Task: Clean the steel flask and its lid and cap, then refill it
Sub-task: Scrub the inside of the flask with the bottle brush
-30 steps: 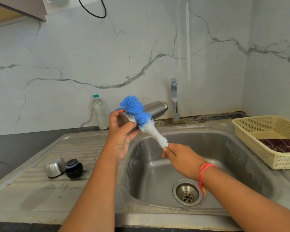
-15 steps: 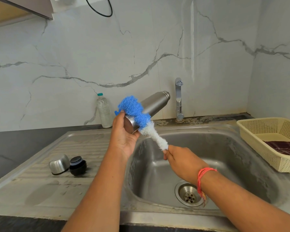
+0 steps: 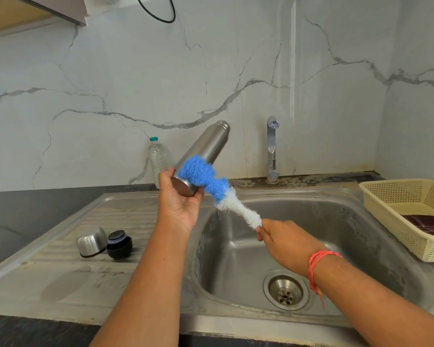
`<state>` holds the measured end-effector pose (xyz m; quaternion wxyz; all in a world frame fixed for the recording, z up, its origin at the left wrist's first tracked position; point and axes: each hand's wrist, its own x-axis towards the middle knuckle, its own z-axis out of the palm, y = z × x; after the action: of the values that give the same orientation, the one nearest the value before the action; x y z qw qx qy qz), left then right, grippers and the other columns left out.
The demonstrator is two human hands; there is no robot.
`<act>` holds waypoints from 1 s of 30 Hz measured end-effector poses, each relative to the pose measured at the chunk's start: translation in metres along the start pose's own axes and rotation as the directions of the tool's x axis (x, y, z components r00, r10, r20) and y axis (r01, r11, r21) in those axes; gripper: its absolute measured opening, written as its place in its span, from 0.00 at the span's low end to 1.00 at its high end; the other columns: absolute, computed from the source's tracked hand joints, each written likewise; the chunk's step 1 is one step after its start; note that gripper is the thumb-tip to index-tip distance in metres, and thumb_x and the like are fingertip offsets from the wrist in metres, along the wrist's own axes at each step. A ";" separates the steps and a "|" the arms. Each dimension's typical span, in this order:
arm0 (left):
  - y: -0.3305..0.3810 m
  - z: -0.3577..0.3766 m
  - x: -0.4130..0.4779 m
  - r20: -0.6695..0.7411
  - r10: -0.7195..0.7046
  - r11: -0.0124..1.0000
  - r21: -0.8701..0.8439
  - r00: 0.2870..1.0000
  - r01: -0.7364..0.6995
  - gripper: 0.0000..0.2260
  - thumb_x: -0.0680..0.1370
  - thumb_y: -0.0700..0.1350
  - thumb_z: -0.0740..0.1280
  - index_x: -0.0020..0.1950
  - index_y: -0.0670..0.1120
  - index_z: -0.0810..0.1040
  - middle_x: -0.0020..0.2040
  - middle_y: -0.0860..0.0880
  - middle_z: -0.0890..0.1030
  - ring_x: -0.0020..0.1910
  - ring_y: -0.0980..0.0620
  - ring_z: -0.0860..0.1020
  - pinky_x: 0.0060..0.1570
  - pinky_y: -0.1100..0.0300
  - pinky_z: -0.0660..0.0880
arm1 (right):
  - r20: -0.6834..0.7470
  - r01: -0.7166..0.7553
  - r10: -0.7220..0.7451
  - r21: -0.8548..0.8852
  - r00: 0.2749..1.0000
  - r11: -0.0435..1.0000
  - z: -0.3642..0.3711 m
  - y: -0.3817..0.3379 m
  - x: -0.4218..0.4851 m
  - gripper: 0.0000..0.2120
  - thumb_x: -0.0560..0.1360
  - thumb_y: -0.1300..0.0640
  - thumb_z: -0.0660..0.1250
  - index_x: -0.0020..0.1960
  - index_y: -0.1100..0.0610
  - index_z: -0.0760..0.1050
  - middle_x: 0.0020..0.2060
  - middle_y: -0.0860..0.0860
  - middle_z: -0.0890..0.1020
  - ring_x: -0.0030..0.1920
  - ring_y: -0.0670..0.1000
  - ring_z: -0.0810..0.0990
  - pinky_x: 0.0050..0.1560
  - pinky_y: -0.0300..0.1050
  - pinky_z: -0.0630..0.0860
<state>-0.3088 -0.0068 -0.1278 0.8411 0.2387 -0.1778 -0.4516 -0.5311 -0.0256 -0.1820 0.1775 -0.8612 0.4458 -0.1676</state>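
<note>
Fingers of the left hand [image 3: 181,206] curl round the base of the cylindrical steel flask [image 3: 207,146], tilted above the left rim of the steel sink [image 3: 361,221]. The right hand [image 3: 283,242] pinches the blue-and-white bristle brush [image 3: 206,180], its head against the flask. The domed steel cap [image 3: 92,241] and round black lid [image 3: 119,245] lie touching on the drainboard.

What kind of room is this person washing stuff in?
Most likely a kitchen: there is a steel sink with a ribbed draining board, a tap behind it, and a plastic basket beside the basin.
</note>
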 end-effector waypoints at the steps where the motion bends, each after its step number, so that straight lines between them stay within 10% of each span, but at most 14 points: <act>1: 0.003 0.000 0.000 -0.017 0.004 1.000 -0.027 1.000 -0.005 0.15 0.81 0.48 0.68 0.66 0.44 0.77 0.59 0.39 0.85 0.56 0.42 0.85 0.52 0.45 0.83 | 0.006 -0.001 0.001 -0.011 1.000 1.000 0.000 0.001 0.000 0.15 0.86 0.50 0.51 0.53 0.54 0.74 0.42 0.52 0.80 0.39 0.53 0.77 0.46 0.50 0.74; 30: 0.004 -0.001 -0.001 0.019 0.069 0.953 0.294 0.997 -0.072 0.11 0.79 0.48 0.67 0.60 0.50 0.77 0.63 0.41 0.81 0.55 0.43 0.83 0.40 0.54 0.82 | -0.056 -0.067 0.069 0.043 0.996 0.997 -0.007 0.010 0.009 0.16 0.86 0.50 0.50 0.50 0.55 0.73 0.40 0.53 0.79 0.37 0.52 0.76 0.42 0.49 0.73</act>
<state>-0.3058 -0.0041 -0.1266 0.8110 0.3529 -0.2553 -0.3907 -0.5365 -0.0401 -0.1789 0.1877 -0.8366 0.4761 -0.1954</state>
